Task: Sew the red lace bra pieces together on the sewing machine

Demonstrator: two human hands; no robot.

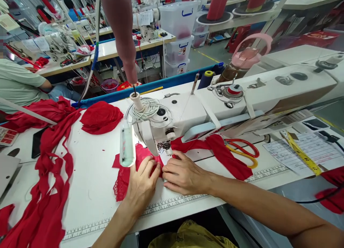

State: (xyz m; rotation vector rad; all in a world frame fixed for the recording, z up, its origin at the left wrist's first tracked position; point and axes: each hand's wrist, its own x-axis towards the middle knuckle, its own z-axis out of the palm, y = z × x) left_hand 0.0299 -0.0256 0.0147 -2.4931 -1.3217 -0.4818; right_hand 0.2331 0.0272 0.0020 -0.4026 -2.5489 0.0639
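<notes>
A red fabric piece with a lace edge (pixel 121 183) lies under the head of a white sewing machine (pixel 185 110). My left hand (pixel 143 181) rests on this piece, fingers bent and pressed together on the cloth just in front of the needle area. Close beside it, my right hand (pixel 185 172) pinches the cloth's right edge, its fingertips partly hidden. The presser foot (pixel 165 146) stands right above my fingertips. Behind my right hand a red fabric strip (pixel 228 156) runs to the right, next to scissors with red and yellow handles (pixel 243 147).
Red fabric pieces are stacked (pixel 100 117) at the back left, and long red strips (pixel 53 176) hang across the left side. A ruler strip (pixel 88 228) follows the table's front edge. A paper sheet (pixel 292 151) and yellow tape measure (pixel 301 153) lie at right. A person (pixel 21 83) sits far left.
</notes>
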